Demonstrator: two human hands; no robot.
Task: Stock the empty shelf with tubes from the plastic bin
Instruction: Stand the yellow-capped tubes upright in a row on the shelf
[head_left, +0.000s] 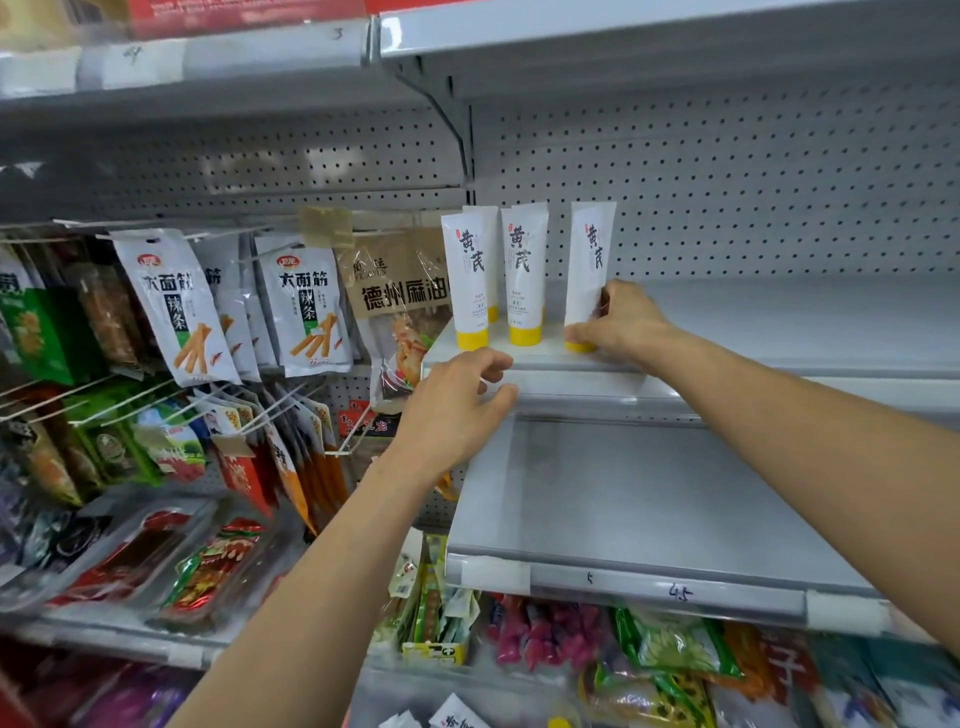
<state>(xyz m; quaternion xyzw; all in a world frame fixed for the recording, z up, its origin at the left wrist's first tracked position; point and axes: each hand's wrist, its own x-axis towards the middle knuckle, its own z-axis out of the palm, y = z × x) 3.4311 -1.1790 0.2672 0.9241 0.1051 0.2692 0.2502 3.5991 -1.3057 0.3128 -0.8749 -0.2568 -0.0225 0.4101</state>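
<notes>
1. The right hand (618, 325) wraps the foot of the right-hand tube (589, 260), so most of its yellow cap sits out of sight behind the fingers
2. Behind the two front tubes (470, 270) more white tubes (492, 244) peek out; only slivers show, and I can't count them
3. The small print low on the labels is too fine to read
4. The left hand (452, 410) hangs by the shelf lip (571, 387); whether its fingertips touch it I can't tell
5. The snack packets (130, 561) at lower left are smeared, their labels unreadable
6. Both forearms run out past the bottom and right edges
</notes>
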